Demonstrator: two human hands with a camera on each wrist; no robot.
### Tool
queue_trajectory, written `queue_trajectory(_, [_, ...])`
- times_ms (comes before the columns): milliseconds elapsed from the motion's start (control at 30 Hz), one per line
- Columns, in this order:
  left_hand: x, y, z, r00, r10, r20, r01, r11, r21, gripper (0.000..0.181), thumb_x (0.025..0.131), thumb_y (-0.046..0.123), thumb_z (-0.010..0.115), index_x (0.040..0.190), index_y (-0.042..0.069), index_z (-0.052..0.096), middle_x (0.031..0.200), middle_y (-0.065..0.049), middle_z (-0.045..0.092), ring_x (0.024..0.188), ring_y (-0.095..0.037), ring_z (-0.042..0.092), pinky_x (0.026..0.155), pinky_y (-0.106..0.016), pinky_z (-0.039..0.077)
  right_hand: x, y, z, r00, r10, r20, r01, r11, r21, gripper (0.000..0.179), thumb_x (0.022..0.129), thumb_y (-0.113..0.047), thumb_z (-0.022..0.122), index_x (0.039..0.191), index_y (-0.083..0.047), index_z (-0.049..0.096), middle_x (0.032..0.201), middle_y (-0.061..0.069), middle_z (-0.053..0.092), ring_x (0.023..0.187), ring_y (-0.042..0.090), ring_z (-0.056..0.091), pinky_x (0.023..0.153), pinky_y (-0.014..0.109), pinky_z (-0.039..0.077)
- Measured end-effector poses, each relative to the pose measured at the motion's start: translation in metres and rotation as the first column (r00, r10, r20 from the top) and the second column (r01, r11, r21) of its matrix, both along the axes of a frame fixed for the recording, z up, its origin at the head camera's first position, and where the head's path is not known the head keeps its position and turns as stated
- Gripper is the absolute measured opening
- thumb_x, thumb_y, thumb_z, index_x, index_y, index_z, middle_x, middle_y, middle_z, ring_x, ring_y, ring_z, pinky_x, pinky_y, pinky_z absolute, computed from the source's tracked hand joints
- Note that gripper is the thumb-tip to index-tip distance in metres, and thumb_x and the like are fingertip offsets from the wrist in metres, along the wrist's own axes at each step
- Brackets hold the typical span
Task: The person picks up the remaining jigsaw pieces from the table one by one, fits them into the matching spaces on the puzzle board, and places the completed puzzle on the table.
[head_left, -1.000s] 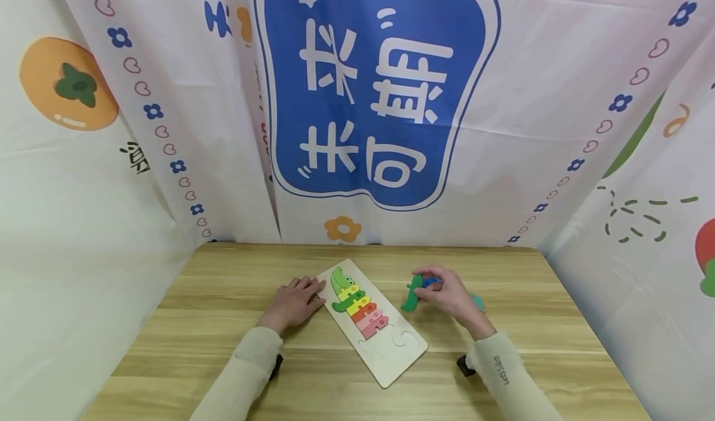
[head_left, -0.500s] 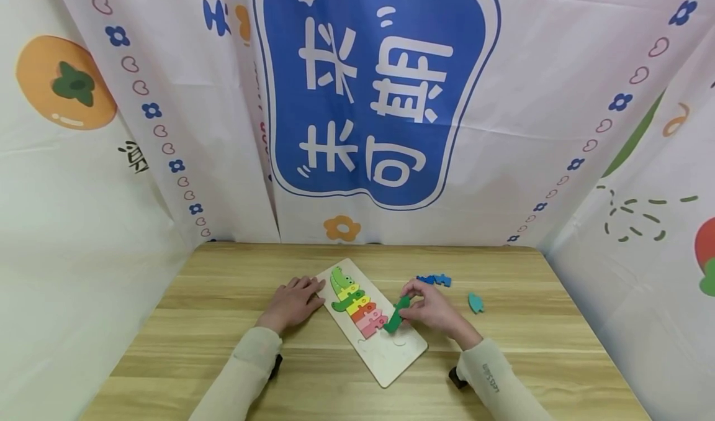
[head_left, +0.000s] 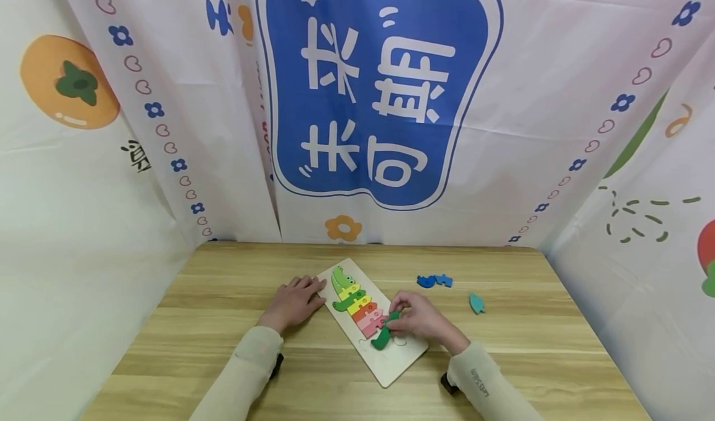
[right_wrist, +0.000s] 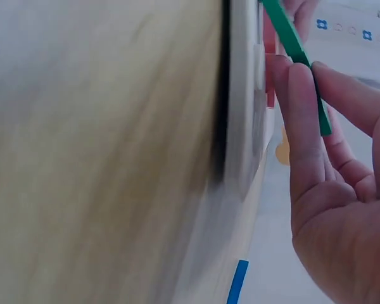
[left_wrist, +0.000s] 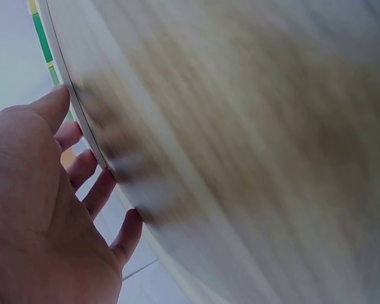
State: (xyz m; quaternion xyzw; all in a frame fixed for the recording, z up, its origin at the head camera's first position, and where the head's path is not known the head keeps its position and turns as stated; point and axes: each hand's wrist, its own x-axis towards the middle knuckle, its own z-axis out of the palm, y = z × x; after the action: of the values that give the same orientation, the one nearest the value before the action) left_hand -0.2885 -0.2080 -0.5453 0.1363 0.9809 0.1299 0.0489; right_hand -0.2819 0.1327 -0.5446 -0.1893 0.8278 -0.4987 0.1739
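Observation:
A pale wooden puzzle board (head_left: 391,368) lies slanted on the table, bearing a crocodile (head_left: 342,279) made of light green, yellow, green, red and pink pieces. My right hand (head_left: 420,318) pinches a dark green puzzle piece (head_left: 381,339) between thumb and fingers, close over the board beside the pink pieces (head_left: 370,326). The right wrist view has this green piece (right_wrist: 296,47) edge-on, tilted against the board. My left hand (head_left: 295,302) rests at the board's left edge, its fingertips touching the rim; in the left wrist view the fingers (left_wrist: 100,190) are spread and relaxed.
Two blue puzzle pieces (head_left: 434,280) lie together on the table to the right of the board. A teal piece (head_left: 476,303) lies farther right. A printed cloth (head_left: 385,222) hangs behind the table's back edge.
My right hand has carried the dark green piece leftward and nearer to me, from beside the blue pieces to over the board. The left hand has stayed at the board's edge.

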Motion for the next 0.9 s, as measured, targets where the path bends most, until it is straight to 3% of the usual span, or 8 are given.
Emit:
queue_trajectory(167, [-0.001, 0.000, -0.002, 1.000, -0.004, -0.012, 0.004, 1.000, -0.006, 0.053, 0.109, 0.042, 0.050, 0.157, 0.020, 0.048, 0.159, -0.012, 0.046, 0.147, -0.039, 0.040, 0.111, -0.065, 0.037, 0.001, -0.003, -0.001, 1.000, -0.014, 0.009, 0.014, 1.000, 0.015, 0.021, 0.087, -0.009, 0.084, 0.098, -0.006, 0.066, 0.097, 0.009, 0.062, 0.074, 0.015, 0.066, 0.064, 0.025, 0.058])
queue_trajectory(400, [0.000, -0.001, -0.001, 1.000, -0.014, -0.019, 0.014, 1.000, 0.000, 0.053, 0.109, 0.041, 0.051, 0.157, 0.018, 0.048, 0.159, -0.014, 0.046, 0.146, -0.040, 0.040, 0.111, -0.066, 0.037, 0.002, -0.009, -0.001, 0.995, -0.059, 0.084, 0.060, 0.998, -0.003, 0.015, 0.090, -0.009, 0.081, 0.095, -0.005, 0.067, 0.092, 0.010, 0.065, 0.068, 0.014, 0.070, 0.064, 0.029, 0.061])
queue_trajectory(900, [-0.001, 0.001, -0.001, 1.000, -0.009, -0.009, 0.009, 1.000, -0.004, 0.054, 0.109, 0.041, 0.050, 0.158, 0.018, 0.046, 0.160, -0.015, 0.045, 0.147, -0.041, 0.039, 0.112, -0.067, 0.035, 0.005, -0.017, -0.002, 0.997, -0.018, 0.070, 0.016, 0.999, 0.036, 0.019, 0.085, -0.006, 0.085, 0.094, -0.005, 0.069, 0.096, 0.009, 0.066, 0.074, 0.016, 0.069, 0.067, 0.031, 0.062])
